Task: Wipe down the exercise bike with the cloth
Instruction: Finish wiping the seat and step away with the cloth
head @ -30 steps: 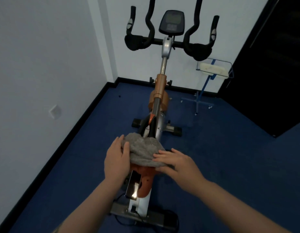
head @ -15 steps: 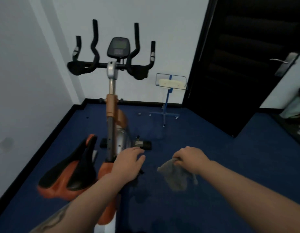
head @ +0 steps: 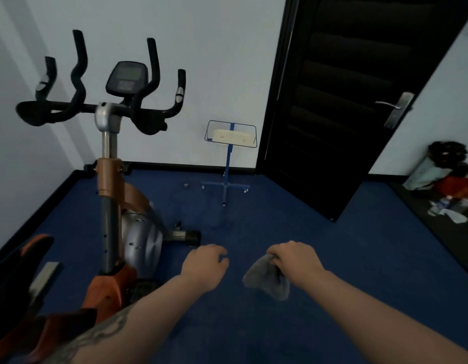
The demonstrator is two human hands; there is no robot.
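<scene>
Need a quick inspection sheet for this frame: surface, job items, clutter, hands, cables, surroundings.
Surface: blue carpet floor.
Job's things: exercise bike stands at left; grey cloth hangs from the right hand, clear of the bike.
Clutter: bottles and bags on the floor at far right.
Hands: right hand grips the cloth; left hand loosely curled, holds nothing.
Cables: nothing seen.
Surroundings: white walls, black door open, blue stand against the wall.

The blue carpet floor [head: 293,258] carries the exercise bike [head: 138,240] and, near the wall, a blue stand [head: 225,185].
</scene>
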